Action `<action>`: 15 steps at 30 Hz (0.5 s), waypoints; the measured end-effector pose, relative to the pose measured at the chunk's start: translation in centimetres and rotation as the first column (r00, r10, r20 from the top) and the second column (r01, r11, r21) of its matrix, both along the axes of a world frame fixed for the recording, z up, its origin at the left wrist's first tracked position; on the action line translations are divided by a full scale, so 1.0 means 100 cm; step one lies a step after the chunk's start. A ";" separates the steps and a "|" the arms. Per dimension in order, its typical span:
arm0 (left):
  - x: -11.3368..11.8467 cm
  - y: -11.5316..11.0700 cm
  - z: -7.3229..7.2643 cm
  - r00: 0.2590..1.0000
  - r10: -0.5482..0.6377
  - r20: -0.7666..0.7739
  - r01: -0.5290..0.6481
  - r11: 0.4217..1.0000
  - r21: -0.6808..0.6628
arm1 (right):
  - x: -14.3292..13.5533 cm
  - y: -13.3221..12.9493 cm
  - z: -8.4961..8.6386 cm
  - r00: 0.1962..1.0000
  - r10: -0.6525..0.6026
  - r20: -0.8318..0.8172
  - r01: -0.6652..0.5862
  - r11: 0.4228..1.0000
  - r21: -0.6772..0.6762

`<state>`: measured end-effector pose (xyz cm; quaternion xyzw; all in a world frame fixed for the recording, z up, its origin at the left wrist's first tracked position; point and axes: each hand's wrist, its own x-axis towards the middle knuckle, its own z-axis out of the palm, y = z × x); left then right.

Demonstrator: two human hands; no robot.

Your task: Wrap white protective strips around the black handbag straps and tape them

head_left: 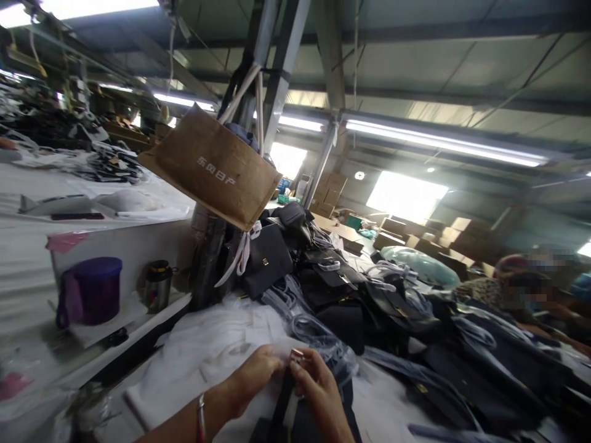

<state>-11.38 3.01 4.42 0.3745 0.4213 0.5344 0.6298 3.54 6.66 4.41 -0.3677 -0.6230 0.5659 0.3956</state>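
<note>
My right hand point(318, 383) pinches a small silver metal buckle point(297, 354) at the end of a black strap point(283, 397). Close on its left, my left hand point(257, 374) has its fingers drawn together by thin white wrapping; what they grip is hidden and blurred. A bracelet circles the left wrist. The strap runs down to a dark bag point(310, 424) at the bottom edge, only partly in view. Just beyond both hands lie white wrapping sheets point(221, 335) and clear plastic-wrapped straps point(318, 335).
Black handbags point(330, 277) with wrapped straps are heaped ahead and to the right. A brown tote bag point(210, 166) hangs from a metal post point(277, 92). Left stand a purple container point(96, 292) and a flask point(157, 286). Another person point(526, 289) is at the right.
</note>
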 end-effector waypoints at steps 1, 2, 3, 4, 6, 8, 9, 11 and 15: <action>0.003 0.000 0.002 0.999 -0.049 0.021 0.049 0.999 0.022 | 0.002 0.001 0.001 1.000 -0.016 0.015 0.016 1.000 0.006; 0.007 0.001 0.003 0.996 -0.085 0.032 0.083 0.996 0.044 | 0.005 0.002 0.003 0.999 -0.028 0.039 0.027 0.999 0.022; 0.009 0.002 0.005 0.994 -0.102 0.033 0.100 0.993 0.064 | 0.007 0.002 0.004 0.996 -0.040 0.074 0.037 0.998 0.052; 0.012 0.003 0.006 0.993 -0.111 0.029 0.108 0.991 0.074 | 0.010 0.003 0.006 0.991 -0.057 0.122 0.046 0.995 0.092; 0.015 0.004 0.008 0.991 -0.134 0.029 0.131 0.988 0.077 | 0.015 0.005 0.010 0.965 -0.101 0.243 0.054 0.980 0.191; 0.017 0.004 0.012 0.989 -0.144 0.045 0.140 0.987 0.078 | 0.020 0.006 0.014 0.920 -0.180 0.348 0.067 0.947 0.314; 0.016 0.004 0.013 0.987 -0.149 0.058 0.145 0.987 0.074 | 0.022 0.007 0.015 0.898 -0.230 0.376 0.077 0.922 0.380; 0.013 0.004 0.018 0.985 -0.164 0.053 0.161 0.985 0.065 | 0.026 0.008 0.018 0.867 -0.316 0.385 0.100 0.868 0.486; 0.002 0.005 0.024 0.961 -0.258 -0.096 0.261 0.965 0.019 | 0.029 0.008 0.023 0.890 -0.271 0.367 0.075 0.880 0.469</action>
